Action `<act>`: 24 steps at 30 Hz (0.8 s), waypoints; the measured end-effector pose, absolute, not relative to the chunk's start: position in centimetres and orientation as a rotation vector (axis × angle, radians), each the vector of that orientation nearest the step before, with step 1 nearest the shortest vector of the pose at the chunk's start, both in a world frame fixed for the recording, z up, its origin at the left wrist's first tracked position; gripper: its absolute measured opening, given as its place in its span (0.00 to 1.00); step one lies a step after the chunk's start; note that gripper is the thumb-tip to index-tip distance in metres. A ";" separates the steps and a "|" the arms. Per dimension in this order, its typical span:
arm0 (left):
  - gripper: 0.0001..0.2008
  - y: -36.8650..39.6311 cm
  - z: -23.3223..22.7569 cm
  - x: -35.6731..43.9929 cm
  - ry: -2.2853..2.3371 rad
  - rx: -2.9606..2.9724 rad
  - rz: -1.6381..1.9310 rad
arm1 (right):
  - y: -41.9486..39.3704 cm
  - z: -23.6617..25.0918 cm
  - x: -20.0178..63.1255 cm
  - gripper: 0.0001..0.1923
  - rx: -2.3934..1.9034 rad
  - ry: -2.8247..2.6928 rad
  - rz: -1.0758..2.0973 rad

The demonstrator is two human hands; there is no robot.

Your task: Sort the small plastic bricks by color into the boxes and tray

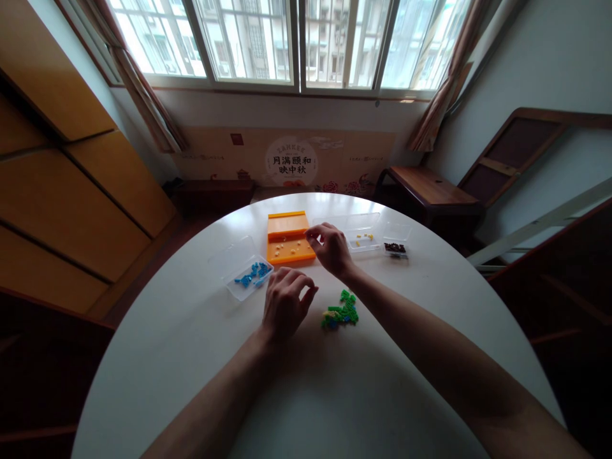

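Both forearms cross the white round table (191, 357). Left hand (283, 303): loosely curled, resting on the tabletop, grasping nothing visible. Right hand (331, 248): fingertips pinched at the orange tray (289, 239); whether a piece is held cannot be told. Green block assembly (340, 312) lies just beside the left hand. Step judged: picking a small piece. Next move calls for fine alignment on the assembly.
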State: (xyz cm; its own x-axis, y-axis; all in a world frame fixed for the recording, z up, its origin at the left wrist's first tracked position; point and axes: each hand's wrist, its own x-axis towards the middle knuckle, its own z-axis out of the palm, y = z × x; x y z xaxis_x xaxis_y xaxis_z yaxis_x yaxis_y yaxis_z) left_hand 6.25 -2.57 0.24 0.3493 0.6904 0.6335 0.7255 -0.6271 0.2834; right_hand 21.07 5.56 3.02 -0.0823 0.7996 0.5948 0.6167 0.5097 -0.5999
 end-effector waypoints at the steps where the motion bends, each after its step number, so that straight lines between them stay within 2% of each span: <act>1: 0.07 -2.6 0.2 6.2 -1.333 -2.541 -1.160 | 5.3 2.8 21.2 0.08 -1.188 -1.775 0.240; 7: 0.02 -2.7 0.3 6.2 -1.243 -2.762 -1.189 | 2.9 1.3 23.4 0.05 -1.193 -1.762 0.246; 11: 0.11 -2.7 0.8 6.1 -1.012 -3.141 -0.962 | 1.3 0.8 25.2 0.05 -1.166 -1.805 0.269; 13: 0.12 -2.7 1.1 6.1 -0.957 -3.220 -0.843 | 0.6 0.6 26.1 0.05 -1.156 -1.819 0.278; 24: 0.08 -3.6 2.3 7.0 -0.977 -3.184 -0.557 | -1.0 -0.6 27.1 0.05 -1.153 -1.825 0.245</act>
State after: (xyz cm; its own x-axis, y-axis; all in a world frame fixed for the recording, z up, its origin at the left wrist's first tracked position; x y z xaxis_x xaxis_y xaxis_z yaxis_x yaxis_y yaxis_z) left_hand 6.97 -3.58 2.32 0.7811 0.5767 0.2393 0.4996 -0.8072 0.3143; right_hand 27.12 -0.95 -0.64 -0.1247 0.7911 0.5989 0.6049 0.5391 -0.5861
